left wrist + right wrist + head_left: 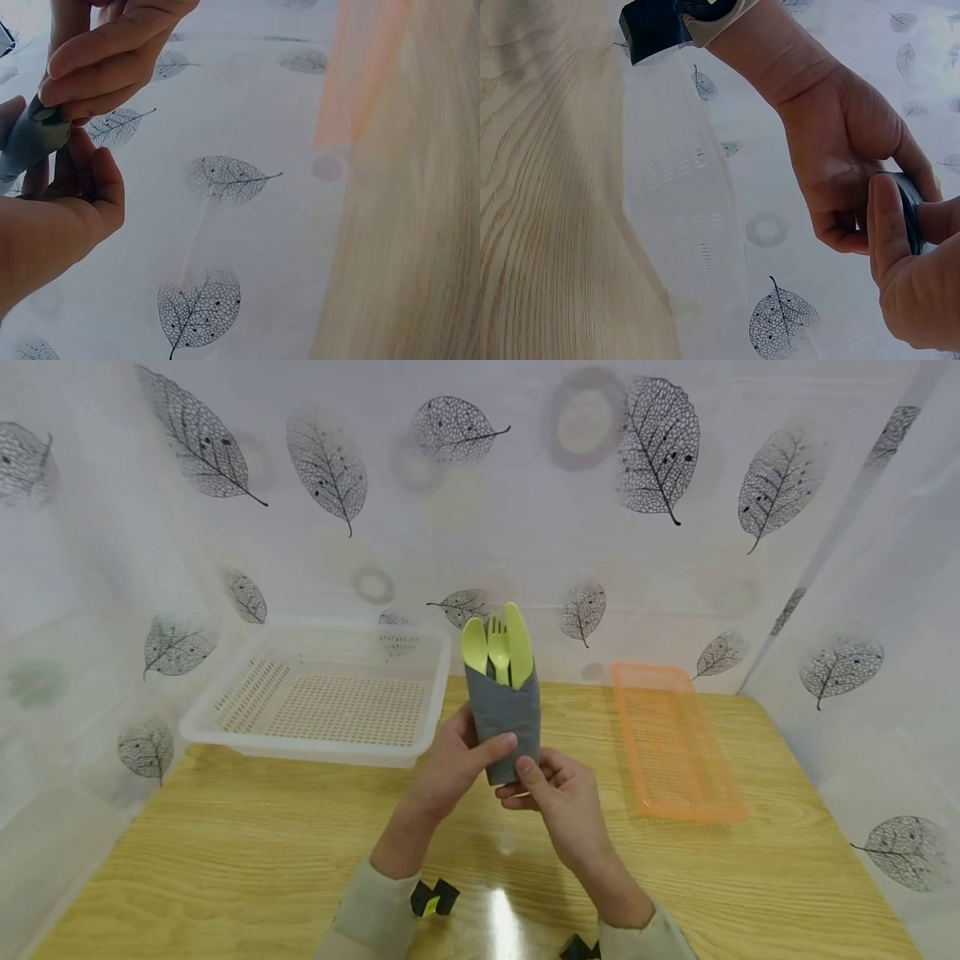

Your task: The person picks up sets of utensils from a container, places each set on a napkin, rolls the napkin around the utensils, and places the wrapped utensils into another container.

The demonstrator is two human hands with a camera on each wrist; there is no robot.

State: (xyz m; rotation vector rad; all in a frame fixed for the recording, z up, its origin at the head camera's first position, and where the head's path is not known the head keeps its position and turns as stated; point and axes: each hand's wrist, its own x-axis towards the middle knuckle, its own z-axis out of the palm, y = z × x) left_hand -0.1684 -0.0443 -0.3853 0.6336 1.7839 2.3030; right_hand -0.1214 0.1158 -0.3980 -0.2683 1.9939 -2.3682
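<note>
A grey cloth napkin (504,718), folded into a pouch, is held upright above the table. From its top stick out a lime-green spoon (474,645), a fork (498,652) and a knife (518,643), side by side. My left hand (459,762) grips the pouch from the left, thumb across its front. Lower down, my right hand (564,802) pinches the bottom right corner, its thumb in front and fingers behind. In the left wrist view the napkin (36,142) shows edge-on between both hands. The right wrist view shows only a dark edge of it.
A white perforated basket (202,722) stands at the back left of the wooden table (262,852). An orange perforated tray (626,735) lies at the right. A leaf-patterned white sheet (510,527) surrounds the table's back and sides. Black devices sit by both wrists.
</note>
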